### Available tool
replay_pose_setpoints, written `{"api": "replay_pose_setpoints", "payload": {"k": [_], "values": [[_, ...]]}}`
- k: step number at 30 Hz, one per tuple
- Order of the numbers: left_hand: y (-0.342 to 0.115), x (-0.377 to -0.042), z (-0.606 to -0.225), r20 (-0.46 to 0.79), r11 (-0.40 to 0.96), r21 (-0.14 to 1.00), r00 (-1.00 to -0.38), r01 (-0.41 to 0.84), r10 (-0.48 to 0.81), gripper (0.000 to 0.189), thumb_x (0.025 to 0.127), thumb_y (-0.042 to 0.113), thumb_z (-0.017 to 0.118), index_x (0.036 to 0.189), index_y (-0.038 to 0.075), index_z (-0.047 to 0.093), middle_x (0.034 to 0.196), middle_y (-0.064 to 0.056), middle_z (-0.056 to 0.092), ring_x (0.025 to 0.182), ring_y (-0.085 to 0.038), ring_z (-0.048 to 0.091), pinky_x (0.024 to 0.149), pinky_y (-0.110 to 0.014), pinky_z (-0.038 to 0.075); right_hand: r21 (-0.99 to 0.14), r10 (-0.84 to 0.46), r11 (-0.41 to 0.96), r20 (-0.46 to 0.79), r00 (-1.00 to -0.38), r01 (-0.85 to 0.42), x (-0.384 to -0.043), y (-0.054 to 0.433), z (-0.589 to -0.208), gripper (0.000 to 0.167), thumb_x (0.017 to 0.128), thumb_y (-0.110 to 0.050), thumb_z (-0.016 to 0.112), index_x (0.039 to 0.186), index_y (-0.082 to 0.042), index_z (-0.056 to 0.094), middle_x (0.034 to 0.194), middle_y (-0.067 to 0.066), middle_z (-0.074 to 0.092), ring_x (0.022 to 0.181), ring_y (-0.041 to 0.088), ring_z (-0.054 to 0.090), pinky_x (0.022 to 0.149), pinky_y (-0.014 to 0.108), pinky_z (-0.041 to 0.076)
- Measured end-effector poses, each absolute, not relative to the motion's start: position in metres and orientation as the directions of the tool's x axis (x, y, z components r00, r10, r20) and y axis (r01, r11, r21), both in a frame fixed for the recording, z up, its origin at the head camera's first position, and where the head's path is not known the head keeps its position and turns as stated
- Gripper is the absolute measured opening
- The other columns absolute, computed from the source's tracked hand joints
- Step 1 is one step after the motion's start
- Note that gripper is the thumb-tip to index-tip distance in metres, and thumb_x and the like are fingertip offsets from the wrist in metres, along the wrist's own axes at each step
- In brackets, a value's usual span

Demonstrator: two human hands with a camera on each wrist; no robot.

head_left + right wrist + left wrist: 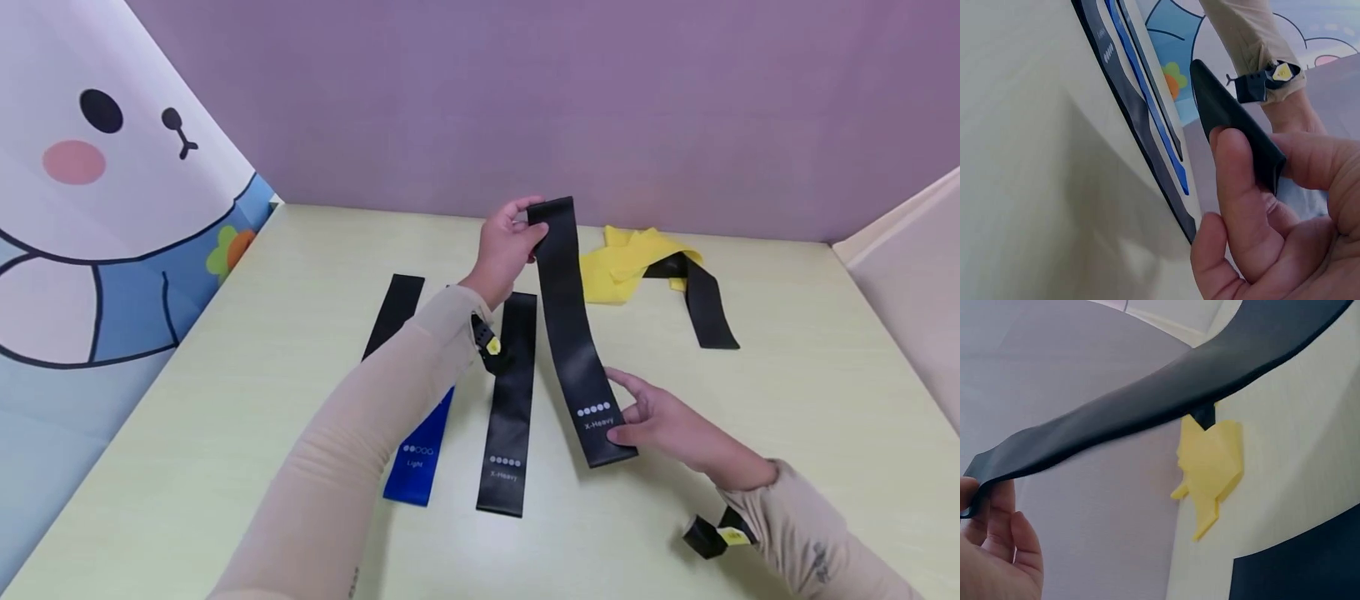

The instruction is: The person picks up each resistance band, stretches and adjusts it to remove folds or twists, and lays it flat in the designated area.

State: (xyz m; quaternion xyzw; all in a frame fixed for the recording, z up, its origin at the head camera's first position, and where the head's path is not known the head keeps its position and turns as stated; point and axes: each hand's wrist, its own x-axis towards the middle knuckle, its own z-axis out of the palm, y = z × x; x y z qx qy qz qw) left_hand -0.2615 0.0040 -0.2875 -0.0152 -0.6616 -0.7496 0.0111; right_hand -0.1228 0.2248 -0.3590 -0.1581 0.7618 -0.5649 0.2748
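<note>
A black resistance band (570, 325) marked "X-Heavy" is stretched out flat between my two hands, raised over the table. At its far end, my left hand (506, 250) pinches it between thumb and fingers; the left wrist view shows the band running away from these fingers (1002, 519). My right hand (663, 425) pinches the near end beside the printed label, its thumb on top. Just left of the held band, another black "X-Heavy" band (512, 408) lies lengthwise on the table. Beyond it is a blue "Light" band (420, 467), partly hidden by my left sleeve.
A further black band (395, 308) lies at the left, partly covered by my forearm. Toward the back right, a crumpled yellow band (626, 262) lies tangled with a black band (711, 308). A purple wall (525, 100) bounds the table's (810, 375) back edge.
</note>
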Motion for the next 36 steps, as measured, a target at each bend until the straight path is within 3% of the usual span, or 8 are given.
{"api": "replay_pose_setpoints", "payload": {"k": [4, 12, 19, 22, 27, 36], "values": [[0.005, -0.262, -0.292, 0.024, -0.109, 0.994, -1.000, 0.023, 0.007, 0.033, 0.093, 0.003, 0.060, 0.125, 0.012, 0.061, 0.108, -0.011, 0.067, 0.083, -0.021, 0.062, 0.065, -0.028, 0.047, -0.944, -0.553, 0.319, -0.257, -0.792, 0.084, -0.119, 0.224, -0.361, 0.096, 0.084, 0.001, 0.065, 0.150, 0.002, -0.004, 0.062, 0.000, 0.052, 0.058, 0.009, 0.049, 0.059, 0.024, 0.041], [0.007, -0.261, -0.294, 0.013, -0.087, 0.996, -0.999, 0.010, 0.033, 0.031, 0.095, 0.006, 0.059, 0.125, 0.011, 0.061, 0.105, -0.013, 0.068, 0.078, -0.021, 0.063, 0.065, -0.027, 0.049, -0.946, -0.598, 0.317, -0.254, -0.760, 0.067, -0.111, 0.231, -0.362, 0.096, 0.087, 0.000, 0.061, 0.151, -0.003, -0.011, 0.058, -0.005, 0.040, 0.053, 0.008, 0.038, 0.055, 0.026, 0.037], [0.011, -0.261, -0.304, 0.007, -0.056, 0.998, -0.999, 0.006, 0.034, 0.030, 0.094, 0.005, 0.059, 0.124, 0.006, 0.062, 0.108, -0.014, 0.067, 0.078, -0.018, 0.061, 0.064, -0.026, 0.047, -0.960, -0.614, 0.245, -0.264, -0.744, 0.138, -0.106, 0.229, -0.371, 0.099, 0.088, 0.000, 0.061, 0.150, -0.009, -0.016, 0.062, -0.002, 0.049, 0.058, 0.010, 0.050, 0.061, 0.025, 0.046], [0.013, -0.262, -0.309, 0.003, -0.029, 1.000, -0.999, 0.001, 0.054, 0.028, 0.094, 0.004, 0.060, 0.122, 0.007, 0.064, 0.100, -0.012, 0.067, 0.072, -0.014, 0.057, 0.066, -0.029, 0.047, -0.957, -0.625, 0.234, -0.281, -0.729, 0.169, -0.103, 0.226, -0.374, 0.100, 0.088, -0.001, 0.061, 0.150, -0.010, -0.016, 0.064, 0.001, 0.055, 0.061, 0.012, 0.056, 0.063, 0.026, 0.049], [0.024, -0.263, -0.319, 0.007, 0.039, 0.999, -0.996, 0.010, 0.088, 0.027, 0.092, 0.004, 0.062, 0.119, 0.006, 0.066, 0.088, -0.007, 0.065, 0.068, -0.011, 0.054, 0.065, -0.028, 0.046, -0.944, -0.647, 0.285, -0.316, -0.694, 0.164, -0.100, 0.223, -0.376, 0.098, 0.088, 0.000, 0.061, 0.150, -0.006, -0.015, 0.065, 0.004, 0.053, 0.059, 0.012, 0.053, 0.061, 0.025, 0.047], [0.038, -0.266, -0.336, 0.043, 0.096, 0.994, -0.994, 0.053, 0.102, 0.025, 0.091, 0.001, 0.063, 0.115, 0.005, 0.067, 0.094, -0.012, 0.068, 0.079, -0.014, 0.060, 0.067, -0.022, 0.046, -0.944, -0.676, 0.306, -0.307, -0.670, 0.123, -0.098, 0.220, -0.377, 0.097, 0.088, 0.001, 0.061, 0.149, -0.001, -0.014, 0.064, 0.005, 0.052, 0.056, 0.012, 0.049, 0.056, 0.024, 0.042]]}}
